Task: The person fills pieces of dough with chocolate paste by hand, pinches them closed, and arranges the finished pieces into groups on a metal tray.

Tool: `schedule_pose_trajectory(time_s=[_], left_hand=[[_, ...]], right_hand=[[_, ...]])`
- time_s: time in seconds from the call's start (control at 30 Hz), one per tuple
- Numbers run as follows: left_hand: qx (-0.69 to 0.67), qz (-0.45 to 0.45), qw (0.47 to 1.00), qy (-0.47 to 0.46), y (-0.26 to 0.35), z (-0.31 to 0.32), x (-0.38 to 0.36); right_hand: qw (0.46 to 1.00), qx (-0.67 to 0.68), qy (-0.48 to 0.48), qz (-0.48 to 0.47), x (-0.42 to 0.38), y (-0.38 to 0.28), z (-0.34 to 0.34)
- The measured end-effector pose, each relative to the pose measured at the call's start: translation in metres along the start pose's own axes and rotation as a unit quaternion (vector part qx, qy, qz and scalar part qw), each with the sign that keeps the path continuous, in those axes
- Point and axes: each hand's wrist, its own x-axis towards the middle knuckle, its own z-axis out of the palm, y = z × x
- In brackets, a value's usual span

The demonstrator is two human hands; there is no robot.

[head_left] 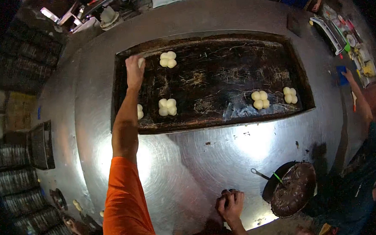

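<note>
My left hand [135,71] is at the back left corner of a dark baking tray [214,123], its fingers closed round a pale dough piece [141,62]. To its right lies a dough cluster [167,59]. Nearer the tray's front edge are another cluster [167,107] and one partly hidden by my forearm [140,111]. Two more clusters [260,100] [290,95] lie at the front right. My right hand [231,206] is low near the table's front edge, fingers curled beside a dark patch; what they hold, if anything, cannot be made out.
A dark bowl [293,188] with brown contents and utensils stands at the lower right. A co-worker's arm [359,94] reaches in at the right, near a blue object [342,75]. Another person's hand [76,227] and dough pieces [77,205] show at the lower left.
</note>
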Motion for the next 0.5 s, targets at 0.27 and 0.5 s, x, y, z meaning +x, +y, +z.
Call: schedule_pose_trajectory(time_s=[0.27,0.5], left_hand=[[0.065,-0.180,0.976,-0.101,-0.028,0.024,0.002],[-0.048,-0.003,0.993,-0.107,0.121,-0.051,-0.010]], right_hand=[[0.997,-0.043,0.056,-0.032,-0.006,0.008,0.010],[0.999,0.021,0.031,-0.011,0.000,0.001,-0.003]])
